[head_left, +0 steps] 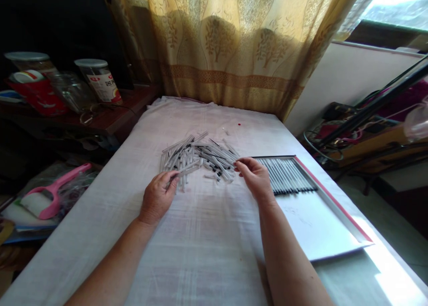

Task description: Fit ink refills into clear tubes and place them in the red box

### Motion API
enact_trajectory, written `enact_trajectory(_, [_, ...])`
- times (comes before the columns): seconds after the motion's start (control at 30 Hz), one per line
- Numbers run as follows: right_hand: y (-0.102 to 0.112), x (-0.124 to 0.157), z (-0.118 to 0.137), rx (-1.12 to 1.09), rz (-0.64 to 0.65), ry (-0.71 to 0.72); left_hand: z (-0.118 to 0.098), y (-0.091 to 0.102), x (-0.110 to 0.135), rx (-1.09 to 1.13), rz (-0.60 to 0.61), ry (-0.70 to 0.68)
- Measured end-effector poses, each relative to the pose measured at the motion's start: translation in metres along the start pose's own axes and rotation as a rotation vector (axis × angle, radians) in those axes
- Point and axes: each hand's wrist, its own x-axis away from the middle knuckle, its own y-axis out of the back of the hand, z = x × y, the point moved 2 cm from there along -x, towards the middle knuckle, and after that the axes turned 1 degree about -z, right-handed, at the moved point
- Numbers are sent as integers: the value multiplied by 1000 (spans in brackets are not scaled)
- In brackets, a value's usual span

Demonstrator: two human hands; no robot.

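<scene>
My left hand (158,198) pinches a clear pen barrel (189,168) that points right across the front of a heap. That heap of loose pen parts (180,153) has clear tubes, dark refills and small black pieces lying in all directions. At the heap's right side, my right hand (256,177) is closed with thumb and forefinger together; what sits between the tips is too small to make out. Just beyond this hand, a row of pens (287,176) with black ends lies side by side in a shallow white box lid (337,194) with a red edge.
A white cloth (197,252) covers the table. Behind it hangs a gold curtain (217,43). Jars (100,81) and a red container (42,94) stand on a dark cabinet at left, above a pink-handled object (58,192). A tiny red piece (239,124) lies near the back.
</scene>
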Motion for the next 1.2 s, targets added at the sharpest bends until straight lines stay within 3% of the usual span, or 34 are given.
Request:
enact_trajectory(0.2, [15, -5, 13, -220, -52, -81, 1, -1, 0, 0, -13, -1])
enact_trajectory(0.53, [9, -2, 17, -194, 91, -68, -1, -1, 1, -10, -27, -70])
enact_trajectory(0.8, [5, -2, 13, -193, 128, -79, -3, 3, 0, -94, -52, -197])
enact_trajectory(0.97, [9, -3, 14, -150, 118, -72, -9, 2, 1, -146, 17, -270])
enact_trajectory(1.07, [-1, 4, 17, -101, 192, -70, -15, -1, 4, -121, 35, -288])
enact_trajectory(1.2, [-25, 17, 15, -30, 396, -41, -21, -5, 8, -88, 69, -269])
